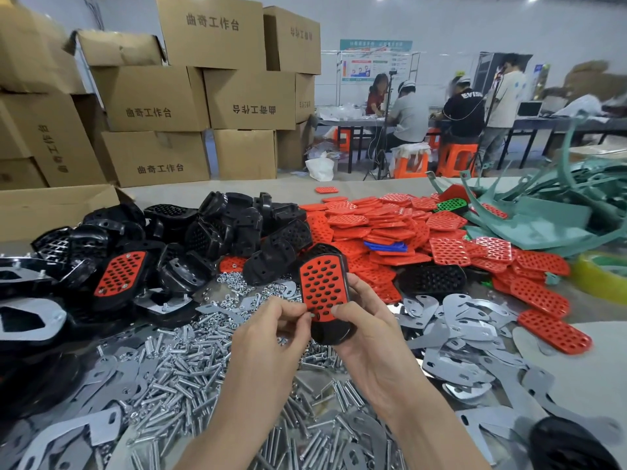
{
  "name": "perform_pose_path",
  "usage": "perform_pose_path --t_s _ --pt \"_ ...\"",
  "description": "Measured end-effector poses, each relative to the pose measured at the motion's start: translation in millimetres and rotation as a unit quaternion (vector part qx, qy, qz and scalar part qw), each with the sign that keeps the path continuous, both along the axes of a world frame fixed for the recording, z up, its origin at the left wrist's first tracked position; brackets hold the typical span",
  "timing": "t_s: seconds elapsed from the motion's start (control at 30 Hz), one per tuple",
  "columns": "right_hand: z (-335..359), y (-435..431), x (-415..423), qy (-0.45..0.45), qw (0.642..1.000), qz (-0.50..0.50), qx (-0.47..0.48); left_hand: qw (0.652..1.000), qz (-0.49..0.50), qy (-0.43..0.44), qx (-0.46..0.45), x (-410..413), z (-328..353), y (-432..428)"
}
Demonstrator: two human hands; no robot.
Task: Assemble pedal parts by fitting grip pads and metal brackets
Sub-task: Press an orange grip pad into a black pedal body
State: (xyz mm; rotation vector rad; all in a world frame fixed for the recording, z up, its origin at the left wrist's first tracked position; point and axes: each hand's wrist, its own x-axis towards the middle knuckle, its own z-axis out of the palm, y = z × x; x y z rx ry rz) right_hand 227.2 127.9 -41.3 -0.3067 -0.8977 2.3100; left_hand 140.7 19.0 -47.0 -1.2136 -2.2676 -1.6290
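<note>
Clasping glossy black pedal, holed red pad, right hand curled round, left hand pinching pad edge

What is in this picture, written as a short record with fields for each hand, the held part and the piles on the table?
held part: black pedal with a red grip pad fitted on it
right hand: holds the pedal from its right side
left hand: pinches a small grey piece at the pad's lower edge
far left pile: black pedal bodies
far right pile: loose red pads
near piles: bolts, metal brackets
</note>
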Motion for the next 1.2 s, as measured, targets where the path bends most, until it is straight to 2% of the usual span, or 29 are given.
perform_pose_path --t_s 0.07,0.2,0.27,0.5,0.63,0.83,1.0,1.2 --pt "0.2 -0.5 1.2 0.005 1.0 0.0 0.001 1.0 0.003 0.0 0.002 1.1 -0.2 0.5" --pt "-0.3 -4.2 0.2 -0.002 1.0 -0.007 0.022 0.985 -0.018 -0.165 0.05 -1.8 -2.4 3.0" --pt "-0.7 -4.9 -0.3 -0.008 1.0 -0.011 0.024 0.98 -0.019 -0.191 0.058 -3.4 -2.7 3.5" --pt "0.8 -7.8 0.9 -0.015 0.999 -0.01 0.047 0.994 -0.01 -0.109 0.021 -3.5 -5.2 1.5" --pt "-0.3 -6.9 1.5 -0.008 0.999 -0.004 0.043 0.982 -0.038 -0.181 0.039 -8.3 -4.1 2.1" --pt "3.0 -12.9 -1.3 -0.033 0.995 -0.016 0.093 0.986 -0.037 -0.163 -0.002 -10.6 -7.7 2.2" --pt "5.4 -6.3 -0.1 0.004 0.998 -0.009 0.059 0.97 -0.1 -0.218 0.046 -13.9 2.5 -1.4" --pt "6.5 -4.9 3.0 0.056 0.998 0.033 -0.006 0.96 -0.108 -0.252 0.065 -9.3 5.7 -1.7"
